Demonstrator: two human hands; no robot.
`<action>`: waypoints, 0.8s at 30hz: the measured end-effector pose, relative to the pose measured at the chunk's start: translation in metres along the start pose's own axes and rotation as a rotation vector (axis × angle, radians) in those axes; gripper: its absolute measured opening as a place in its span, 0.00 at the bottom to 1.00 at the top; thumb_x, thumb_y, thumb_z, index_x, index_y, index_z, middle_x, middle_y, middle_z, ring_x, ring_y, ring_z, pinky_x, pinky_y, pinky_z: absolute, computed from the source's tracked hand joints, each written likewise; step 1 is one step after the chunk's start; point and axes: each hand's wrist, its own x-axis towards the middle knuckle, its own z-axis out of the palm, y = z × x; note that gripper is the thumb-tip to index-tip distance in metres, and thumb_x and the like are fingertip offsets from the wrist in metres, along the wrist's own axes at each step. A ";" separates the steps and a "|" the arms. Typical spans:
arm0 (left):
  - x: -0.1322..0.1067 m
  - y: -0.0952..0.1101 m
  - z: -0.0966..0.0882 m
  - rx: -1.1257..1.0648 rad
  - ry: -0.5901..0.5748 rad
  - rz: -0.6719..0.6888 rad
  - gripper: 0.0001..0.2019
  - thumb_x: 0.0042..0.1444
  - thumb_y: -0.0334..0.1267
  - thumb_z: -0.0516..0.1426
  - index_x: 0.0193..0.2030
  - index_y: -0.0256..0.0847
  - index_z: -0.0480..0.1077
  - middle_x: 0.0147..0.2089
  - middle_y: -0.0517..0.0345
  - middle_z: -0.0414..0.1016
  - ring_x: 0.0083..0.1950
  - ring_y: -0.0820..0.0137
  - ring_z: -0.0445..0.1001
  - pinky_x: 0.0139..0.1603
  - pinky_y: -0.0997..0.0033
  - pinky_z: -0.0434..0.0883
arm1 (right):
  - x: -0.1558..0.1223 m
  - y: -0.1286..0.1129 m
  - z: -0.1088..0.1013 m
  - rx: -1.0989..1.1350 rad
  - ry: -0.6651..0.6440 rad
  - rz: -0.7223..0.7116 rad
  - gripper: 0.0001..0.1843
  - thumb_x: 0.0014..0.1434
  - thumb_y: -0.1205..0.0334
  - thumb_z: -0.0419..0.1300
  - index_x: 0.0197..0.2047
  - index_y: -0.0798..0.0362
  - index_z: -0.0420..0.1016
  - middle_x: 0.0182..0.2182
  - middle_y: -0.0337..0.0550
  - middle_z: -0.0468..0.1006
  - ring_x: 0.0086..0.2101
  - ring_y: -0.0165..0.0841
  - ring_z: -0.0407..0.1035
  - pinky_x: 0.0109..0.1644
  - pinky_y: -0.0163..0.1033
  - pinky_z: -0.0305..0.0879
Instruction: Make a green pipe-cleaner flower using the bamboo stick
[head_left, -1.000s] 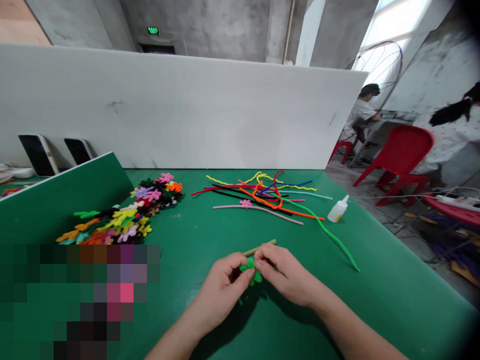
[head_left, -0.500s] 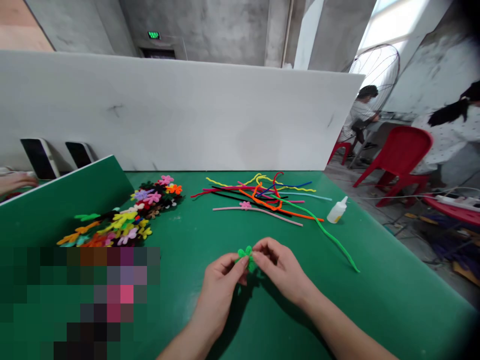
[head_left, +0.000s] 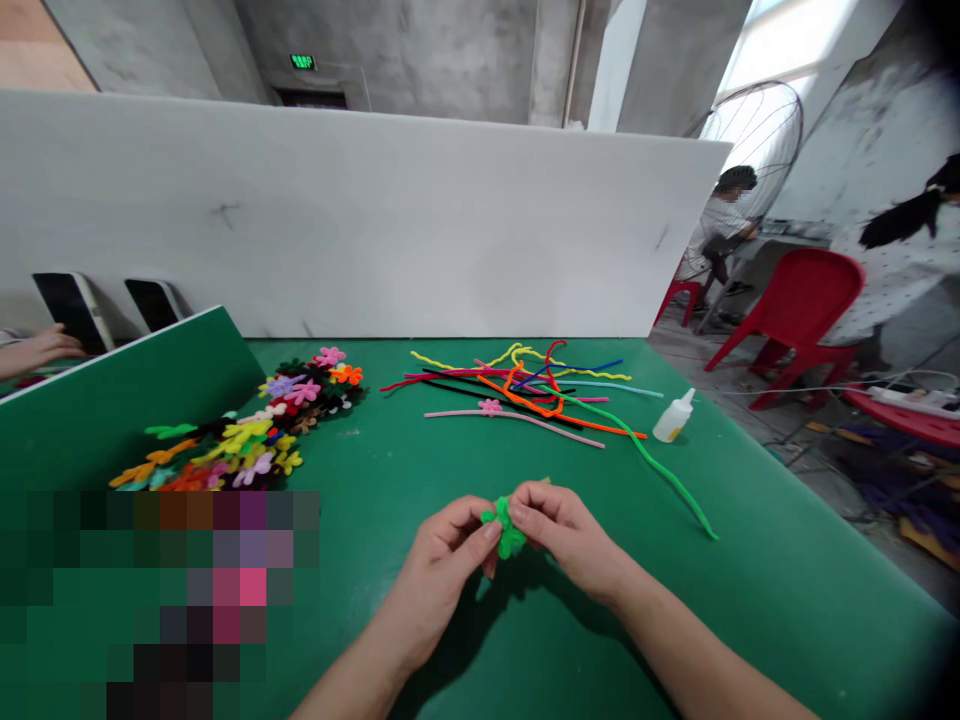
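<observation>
Between my two hands is a small green pipe-cleaner flower [head_left: 505, 530], held above the green table near the front. My left hand [head_left: 450, 560] pinches its left petals between thumb and fingers. On the opposite side, my right hand [head_left: 566, 530] is closed on the flower's upper right part, partly hiding it. Beyond the hands lies a loose pile of coloured pipe cleaners [head_left: 540, 402], with a small pink flower [head_left: 490, 406] on a pale pink one. A long green pipe cleaner [head_left: 667, 475] trails from the pile toward the right.
Many finished fuzzy flowers [head_left: 255, 430] are heaped at the left beside a green divider [head_left: 172, 370]. A white glue bottle [head_left: 673, 418] stands at the right. A white panel [head_left: 450, 230] closes off the back. Another person's hand [head_left: 41, 350] shows at far left.
The green flower has turned between my fingers and shifted slightly right. My right hand's fingers have moved a little around it. The other person's hand at far left has risen toward a phone.
</observation>
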 end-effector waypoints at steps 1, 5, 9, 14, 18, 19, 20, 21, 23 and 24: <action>0.000 0.000 -0.001 0.019 -0.024 0.009 0.04 0.51 0.35 0.56 0.28 0.38 0.70 0.24 0.63 0.65 0.25 0.77 0.61 0.27 0.77 0.60 | 0.000 0.001 0.000 0.060 -0.025 0.045 0.17 0.53 0.51 0.56 0.23 0.55 0.62 0.17 0.32 0.57 0.20 0.23 0.49 0.23 0.31 0.46; 0.002 -0.001 -0.003 0.020 -0.048 -0.008 0.05 0.52 0.35 0.56 0.28 0.37 0.70 0.24 0.62 0.66 0.25 0.77 0.61 0.27 0.77 0.60 | 0.002 0.004 -0.001 0.145 -0.060 0.122 0.17 0.51 0.50 0.58 0.24 0.56 0.64 0.17 0.32 0.58 0.19 0.23 0.49 0.22 0.30 0.45; 0.006 -0.004 -0.003 -0.102 0.012 -0.069 0.06 0.50 0.37 0.56 0.28 0.37 0.69 0.23 0.63 0.64 0.24 0.77 0.61 0.26 0.76 0.61 | 0.004 0.004 -0.002 -0.019 0.065 -0.036 0.15 0.51 0.54 0.59 0.23 0.57 0.66 0.18 0.32 0.59 0.21 0.24 0.51 0.24 0.31 0.48; 0.006 -0.005 -0.005 0.054 0.007 -0.053 0.08 0.49 0.38 0.57 0.25 0.35 0.70 0.21 0.63 0.64 0.22 0.78 0.58 0.24 0.78 0.57 | 0.003 0.004 -0.002 -0.057 0.057 -0.101 0.09 0.52 0.58 0.58 0.28 0.57 0.68 0.21 0.35 0.64 0.24 0.26 0.57 0.28 0.33 0.54; 0.004 -0.002 -0.005 0.140 -0.020 -0.032 0.09 0.49 0.38 0.57 0.23 0.35 0.69 0.19 0.65 0.62 0.21 0.78 0.56 0.22 0.78 0.55 | 0.003 0.002 0.000 -0.029 0.028 -0.090 0.10 0.52 0.58 0.57 0.30 0.58 0.70 0.23 0.38 0.67 0.25 0.27 0.60 0.31 0.35 0.57; 0.004 -0.001 -0.005 0.147 -0.015 -0.037 0.10 0.48 0.39 0.58 0.22 0.35 0.68 0.19 0.65 0.62 0.21 0.78 0.56 0.22 0.78 0.54 | 0.003 0.002 0.001 -0.027 0.030 -0.087 0.11 0.52 0.57 0.57 0.29 0.58 0.71 0.23 0.38 0.67 0.25 0.27 0.61 0.31 0.35 0.57; 0.004 -0.001 -0.004 0.152 -0.005 -0.047 0.10 0.47 0.40 0.58 0.22 0.35 0.68 0.18 0.65 0.61 0.20 0.78 0.55 0.21 0.78 0.53 | 0.003 0.003 0.001 -0.032 0.043 -0.086 0.11 0.52 0.57 0.57 0.28 0.58 0.71 0.23 0.38 0.67 0.25 0.28 0.61 0.31 0.35 0.58; 0.004 0.000 -0.003 0.156 0.011 -0.061 0.11 0.47 0.41 0.58 0.22 0.35 0.68 0.17 0.66 0.60 0.19 0.79 0.54 0.20 0.78 0.52 | 0.003 0.003 0.002 -0.045 0.065 -0.088 0.11 0.51 0.57 0.58 0.27 0.57 0.71 0.22 0.38 0.67 0.25 0.28 0.61 0.31 0.35 0.58; 0.004 0.000 -0.001 0.166 0.046 -0.081 0.13 0.46 0.43 0.58 0.21 0.36 0.66 0.16 0.67 0.58 0.18 0.79 0.52 0.19 0.78 0.50 | 0.003 0.005 0.004 -0.098 0.117 -0.107 0.10 0.50 0.58 0.58 0.26 0.57 0.70 0.21 0.37 0.67 0.24 0.28 0.61 0.29 0.35 0.58; 0.004 0.000 0.000 0.174 0.065 -0.081 0.14 0.46 0.44 0.58 0.20 0.36 0.65 0.16 0.67 0.57 0.18 0.79 0.51 0.19 0.78 0.49 | 0.002 0.006 0.004 -0.137 0.142 -0.122 0.09 0.50 0.59 0.58 0.26 0.56 0.70 0.21 0.37 0.67 0.24 0.28 0.61 0.29 0.34 0.58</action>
